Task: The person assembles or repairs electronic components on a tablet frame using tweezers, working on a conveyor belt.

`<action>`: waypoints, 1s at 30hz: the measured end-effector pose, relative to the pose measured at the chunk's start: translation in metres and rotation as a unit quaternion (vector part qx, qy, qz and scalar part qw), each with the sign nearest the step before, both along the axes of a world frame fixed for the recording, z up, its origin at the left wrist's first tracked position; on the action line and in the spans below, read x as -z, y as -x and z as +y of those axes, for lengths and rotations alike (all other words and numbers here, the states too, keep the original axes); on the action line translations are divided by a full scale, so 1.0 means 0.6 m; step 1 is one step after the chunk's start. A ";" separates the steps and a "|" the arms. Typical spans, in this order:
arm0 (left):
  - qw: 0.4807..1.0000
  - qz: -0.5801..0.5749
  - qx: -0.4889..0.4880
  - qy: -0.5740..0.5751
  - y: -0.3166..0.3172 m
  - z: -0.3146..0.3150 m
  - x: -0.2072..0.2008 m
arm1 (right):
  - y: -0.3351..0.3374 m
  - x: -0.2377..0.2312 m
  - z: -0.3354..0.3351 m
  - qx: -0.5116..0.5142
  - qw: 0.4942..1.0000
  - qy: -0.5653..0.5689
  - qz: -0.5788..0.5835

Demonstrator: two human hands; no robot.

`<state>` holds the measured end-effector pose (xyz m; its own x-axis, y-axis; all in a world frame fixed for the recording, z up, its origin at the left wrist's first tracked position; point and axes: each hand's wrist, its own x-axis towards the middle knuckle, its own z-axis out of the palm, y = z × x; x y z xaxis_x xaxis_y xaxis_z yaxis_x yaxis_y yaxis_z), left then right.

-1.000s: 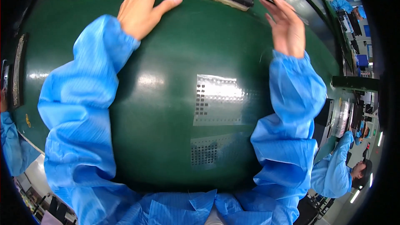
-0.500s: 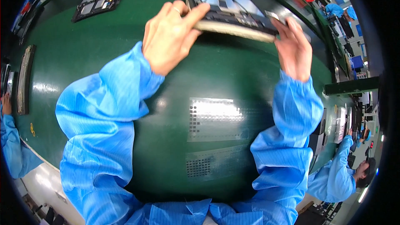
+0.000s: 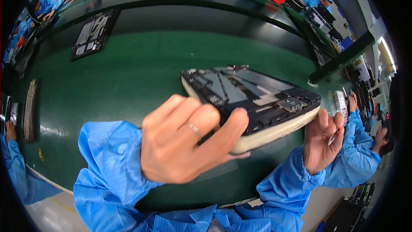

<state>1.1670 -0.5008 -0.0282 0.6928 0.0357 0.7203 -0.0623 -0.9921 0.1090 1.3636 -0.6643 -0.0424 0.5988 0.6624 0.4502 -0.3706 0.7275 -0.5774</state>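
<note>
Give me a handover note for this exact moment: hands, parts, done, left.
Left hand: grip closed on the near-left edge of the open device panel.
Right hand: holds the panel's right end from below.
Panel is lifted off the green table, tilted, components up, pale backing underneath.
A second open panel lies far left on the table.
Done: panel picked up. Left: it is not set down anywhere yet.

Green workbench (image 3: 128,81) in factory hall

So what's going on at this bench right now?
A person in blue sleeves holds an opened flat device, dark internals facing up on a pale backing, lifted above the green table. The left hand grips its near-left edge and the right hand supports the right end. Another opened unit lies at the far left of the table. Co-workers in blue sit nearby.
</note>
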 end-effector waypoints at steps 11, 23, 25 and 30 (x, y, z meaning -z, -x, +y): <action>0.994 -0.051 0.005 0.095 -0.011 -0.029 0.019 | 0.077 -0.021 0.016 0.192 0.954 0.059 -0.221; 0.994 -0.029 0.030 0.102 -0.026 -0.033 0.033 | 0.072 -0.018 0.030 0.173 0.943 0.105 -0.264; 0.994 -0.010 0.032 0.107 -0.028 -0.032 0.035 | 0.077 -0.021 0.032 0.234 0.921 0.172 -0.261; 0.993 -0.016 0.040 0.107 -0.037 -0.031 0.035 | 0.061 -0.027 0.029 0.207 0.929 0.167 -0.259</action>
<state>1.1892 -0.5194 -0.0494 0.6769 0.1357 0.7234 -0.1470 -0.9381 0.3135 1.3268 -0.6472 -0.0260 0.5942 0.5784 0.5589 0.2906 0.4935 -0.8197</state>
